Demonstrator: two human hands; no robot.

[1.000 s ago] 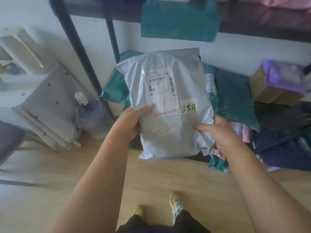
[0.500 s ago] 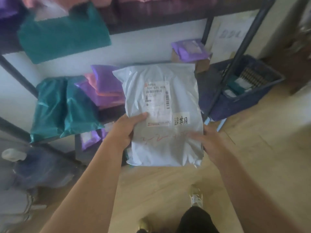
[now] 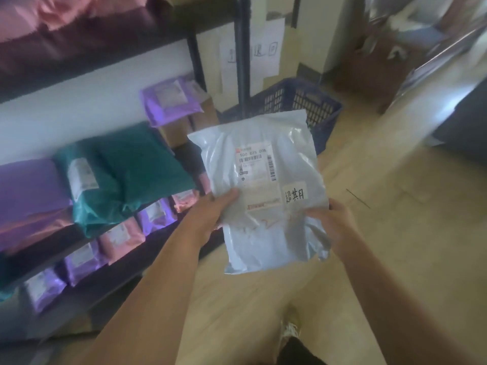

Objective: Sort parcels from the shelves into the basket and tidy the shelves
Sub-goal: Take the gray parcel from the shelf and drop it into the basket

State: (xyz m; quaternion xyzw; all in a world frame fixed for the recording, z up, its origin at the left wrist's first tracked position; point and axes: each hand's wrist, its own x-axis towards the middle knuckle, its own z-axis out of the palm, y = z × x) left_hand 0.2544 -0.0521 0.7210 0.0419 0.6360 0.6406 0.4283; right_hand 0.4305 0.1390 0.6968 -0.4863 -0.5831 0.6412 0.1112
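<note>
A grey plastic parcel (image 3: 266, 233) with a white shipping label and a handwritten sticker hangs in front of me over the floor. My left hand (image 3: 210, 212) grips its left edge with the thumb on the front. My right hand (image 3: 330, 219) holds its right edge, fingers curled behind it. Beyond the parcel's top edge stands a dark blue slatted basket (image 3: 313, 104) on the floor, partly hidden by the parcel. The dark shelf rack (image 3: 163, 246) runs along the left, carrying green, purple and pink parcels.
A green parcel (image 3: 126, 167) and a purple parcel (image 3: 168, 98) on cardboard boxes sit on the middle shelf. A dark rack post (image 3: 241, 48) rises beside the basket. Paper notices hang on the wall. Wooden floor spreads to the right, with dark furniture at far right.
My view has swung rightward along the rack; the basket has come nearer, now just behind the parcel. Both hands keep their hold on the grey parcel.
</note>
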